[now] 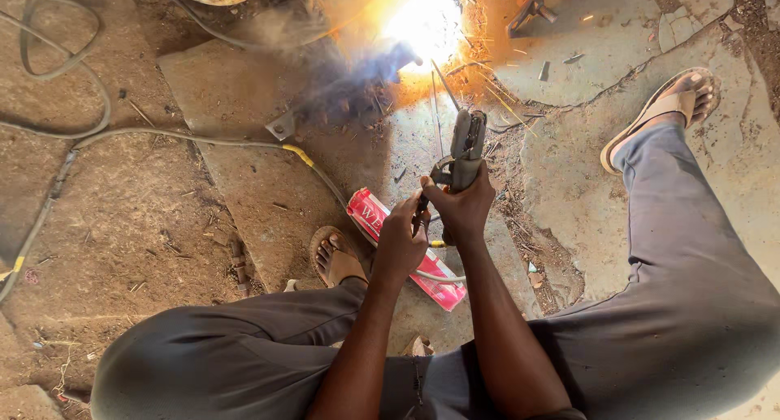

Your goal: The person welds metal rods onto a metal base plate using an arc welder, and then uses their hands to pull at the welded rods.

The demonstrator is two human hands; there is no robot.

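Note:
Both my hands grip a grey welding electrode holder (pixel 465 148) in front of me. My right hand (pixel 463 205) wraps its handle; my left hand (pixel 400 240) holds it just below, by the cable end. A thin electrode rod (pixel 444 85) runs from the holder up to a bright white arc (pixel 422 18) with smoke and sparks. The arc sits on a metal piece (pixel 349 95) lying on the stone floor, partly hidden by glare and smoke.
A red and white box (pixel 406 245) lies between my feet, which are in sandals (pixel 335 257) (pixel 662 111). Cables (pixel 203 140) snake over the dirt at left. Metal scraps (pixel 532 2) lie at the top, beyond the cracked stone slabs (pixel 244 184).

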